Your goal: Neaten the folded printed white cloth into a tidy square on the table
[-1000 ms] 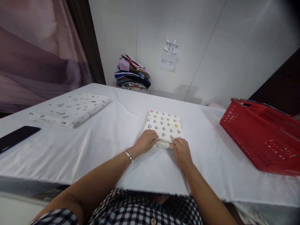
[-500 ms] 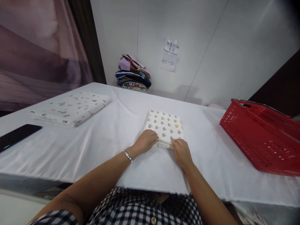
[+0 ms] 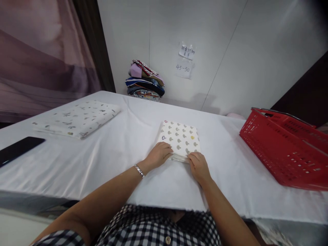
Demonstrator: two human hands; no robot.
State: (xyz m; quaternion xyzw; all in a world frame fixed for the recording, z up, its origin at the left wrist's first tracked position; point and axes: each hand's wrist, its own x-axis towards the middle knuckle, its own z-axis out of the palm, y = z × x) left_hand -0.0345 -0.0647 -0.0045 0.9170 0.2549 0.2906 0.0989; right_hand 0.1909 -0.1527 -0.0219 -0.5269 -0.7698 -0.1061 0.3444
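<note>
In the middle of the white-covered table lies a folded white cloth (image 3: pixel 180 138) printed with grey mushroom-like shapes and a few coloured ones. At its near left corner my left hand (image 3: pixel 159 153), with a silver bracelet at the wrist, has its fingers closed on the layered edge. My right hand (image 3: pixel 198 164) grips the near right corner in the same way. Between the two hands the stacked layers of the near edge show. Both thumbs are mostly hidden. The cloth lies flat on the table.
Another folded white cloth (image 3: pixel 79 118) with a leaf-like print lies to the left, behind a black phone (image 3: pixel 19 148). A red plastic basket (image 3: pixel 284 147) stands at the right. Several folded fabrics (image 3: pixel 145 82) are piled by the wall, near handwritten paper signs (image 3: pixel 185 61).
The hands and the cloth stay in the same place, both corners still held. Only the camera view has shifted very slightly.
</note>
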